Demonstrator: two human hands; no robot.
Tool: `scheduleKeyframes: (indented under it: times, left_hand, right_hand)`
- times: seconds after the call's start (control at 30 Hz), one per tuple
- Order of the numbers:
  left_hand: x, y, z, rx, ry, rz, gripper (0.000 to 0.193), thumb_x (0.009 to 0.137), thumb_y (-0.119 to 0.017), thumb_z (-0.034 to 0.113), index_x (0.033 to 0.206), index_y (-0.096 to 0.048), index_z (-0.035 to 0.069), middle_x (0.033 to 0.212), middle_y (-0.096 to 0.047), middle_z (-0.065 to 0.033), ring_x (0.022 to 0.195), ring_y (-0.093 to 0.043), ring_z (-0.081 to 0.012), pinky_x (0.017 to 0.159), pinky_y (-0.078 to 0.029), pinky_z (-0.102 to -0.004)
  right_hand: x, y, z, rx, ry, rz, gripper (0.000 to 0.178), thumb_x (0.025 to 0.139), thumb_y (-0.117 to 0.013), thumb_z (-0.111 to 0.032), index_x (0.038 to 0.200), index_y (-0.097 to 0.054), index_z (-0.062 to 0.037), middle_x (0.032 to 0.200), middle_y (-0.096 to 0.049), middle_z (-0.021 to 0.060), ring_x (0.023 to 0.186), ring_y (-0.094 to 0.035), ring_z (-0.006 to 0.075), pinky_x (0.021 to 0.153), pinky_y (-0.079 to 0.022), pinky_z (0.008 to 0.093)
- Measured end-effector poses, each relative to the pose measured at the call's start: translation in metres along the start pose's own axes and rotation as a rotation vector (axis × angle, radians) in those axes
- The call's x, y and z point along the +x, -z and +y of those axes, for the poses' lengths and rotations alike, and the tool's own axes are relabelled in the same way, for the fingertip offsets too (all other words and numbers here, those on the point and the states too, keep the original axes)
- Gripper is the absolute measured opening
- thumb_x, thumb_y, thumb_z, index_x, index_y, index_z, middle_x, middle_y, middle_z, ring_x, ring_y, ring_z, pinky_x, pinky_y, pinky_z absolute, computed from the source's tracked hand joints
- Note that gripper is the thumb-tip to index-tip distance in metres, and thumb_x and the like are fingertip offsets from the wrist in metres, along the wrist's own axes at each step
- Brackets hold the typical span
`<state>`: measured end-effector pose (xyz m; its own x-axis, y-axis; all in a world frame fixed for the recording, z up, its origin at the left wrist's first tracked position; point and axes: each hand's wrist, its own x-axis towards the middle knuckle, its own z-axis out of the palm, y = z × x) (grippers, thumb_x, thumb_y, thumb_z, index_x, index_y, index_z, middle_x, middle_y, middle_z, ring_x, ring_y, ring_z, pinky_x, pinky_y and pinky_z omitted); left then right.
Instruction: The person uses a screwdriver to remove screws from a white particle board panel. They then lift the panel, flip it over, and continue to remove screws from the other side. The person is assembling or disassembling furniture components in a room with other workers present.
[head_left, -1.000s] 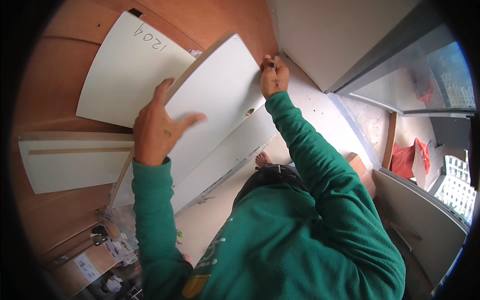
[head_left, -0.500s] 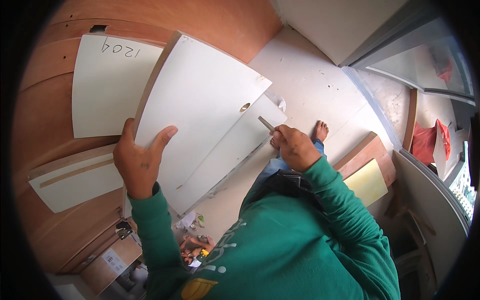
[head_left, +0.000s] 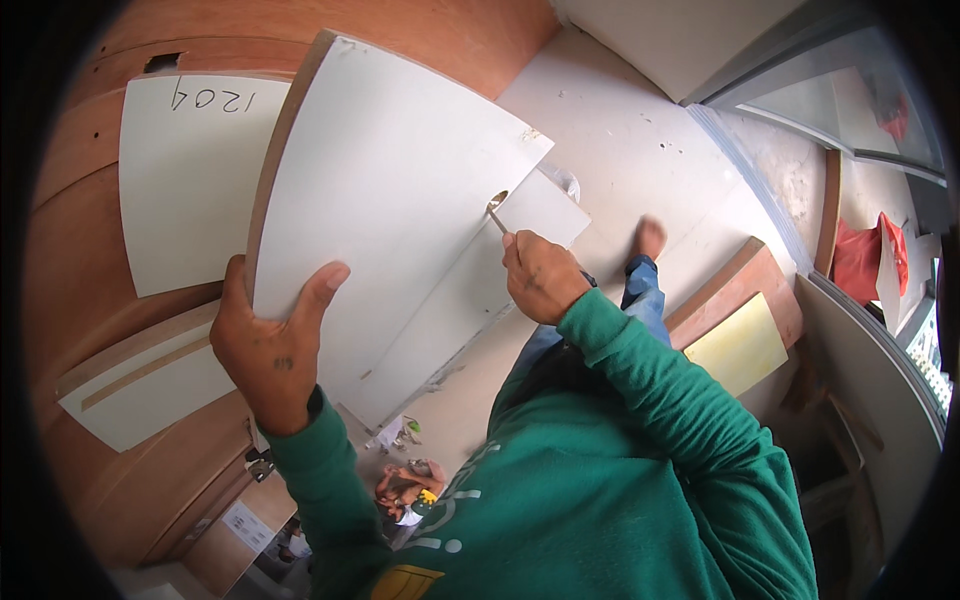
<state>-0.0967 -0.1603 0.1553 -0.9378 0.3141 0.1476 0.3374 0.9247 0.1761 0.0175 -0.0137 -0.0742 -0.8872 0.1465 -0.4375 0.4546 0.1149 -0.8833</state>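
1. The left hand [head_left: 268,365] is half open, gripping the left edge of a white rectangular board with a brown edge [head_left: 390,150], left of centre; its thumb lies on the face.
2. The right hand [head_left: 543,280] is closed around a thin grey rod-like tool [head_left: 497,219], its tip at the board's small round hole [head_left: 498,199].
3. A yellow rectangular sheet [head_left: 740,345] stands to the right.

Smooth panel [head_left: 385,150], matt cloth sleeve [head_left: 665,365]
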Motion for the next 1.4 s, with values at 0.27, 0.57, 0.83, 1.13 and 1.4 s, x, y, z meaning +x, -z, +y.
scheduleKeyframes:
  times: [0.27,0.57,0.83,1.13,1.4]
  left_hand:
    - [0.006,0.000,-0.002,-0.005,-0.004,-0.020,0.067,0.070,-0.097,0.038,0.107,-0.065,-0.008,0.086,-0.073,-0.0179,0.075,-0.069,-0.0259,0.076,-0.057,-0.0348]
    - [0.003,0.003,0.001,0.029,0.008,-0.033,0.072,0.069,-0.096,0.043,0.109,-0.065,-0.009,0.086,-0.073,-0.0201,0.076,-0.071,-0.0302,0.077,-0.057,-0.0369]
    - [0.001,0.001,-0.002,0.119,-0.004,0.007,0.078,0.068,-0.095,0.049,0.111,-0.065,-0.008,0.089,-0.073,-0.0217,0.081,-0.072,-0.0339,0.079,-0.057,-0.0397]
    - [-0.033,0.001,0.015,0.165,-0.047,0.070,0.073,0.068,-0.094,0.048,0.113,-0.065,-0.001,0.087,-0.071,-0.0199,0.080,-0.070,-0.0384,0.075,-0.055,-0.0410]
    - [-0.044,-0.001,0.016,0.190,-0.125,0.125,0.062,0.070,-0.094,0.047,0.102,-0.062,0.005,0.079,-0.067,-0.0153,0.072,-0.066,-0.0371,0.067,-0.052,-0.0414]
  right_hand:
    - [-0.001,0.010,-0.016,-0.207,-0.073,-0.052,0.031,0.108,-0.043,-0.026,0.100,-0.049,0.0030,0.074,-0.066,0.0282,0.070,-0.066,0.0493,0.068,-0.052,0.0578]
    - [0.000,0.009,-0.017,-0.400,-0.076,-0.030,0.032,0.107,-0.040,-0.028,0.101,-0.049,0.0019,0.080,-0.070,0.0265,0.076,-0.072,0.0430,0.067,-0.057,0.0536]
    - [0.019,0.006,0.006,-0.192,-0.034,-0.088,0.037,0.109,-0.042,-0.030,0.097,-0.051,0.0036,0.076,-0.065,0.0303,0.072,-0.063,0.0523,0.067,-0.051,0.0568]
    - [-0.014,-0.001,-0.003,-0.332,-0.175,0.109,0.035,0.108,-0.040,-0.031,0.105,-0.051,0.0030,0.078,-0.070,0.0265,0.072,-0.070,0.0445,0.070,-0.057,0.0524]
    - [-0.018,0.007,-0.009,-0.420,-0.049,0.112,0.021,0.094,-0.054,-0.013,0.097,-0.056,0.0071,0.083,-0.069,0.0284,0.078,-0.071,0.0441,0.072,-0.058,0.0528]
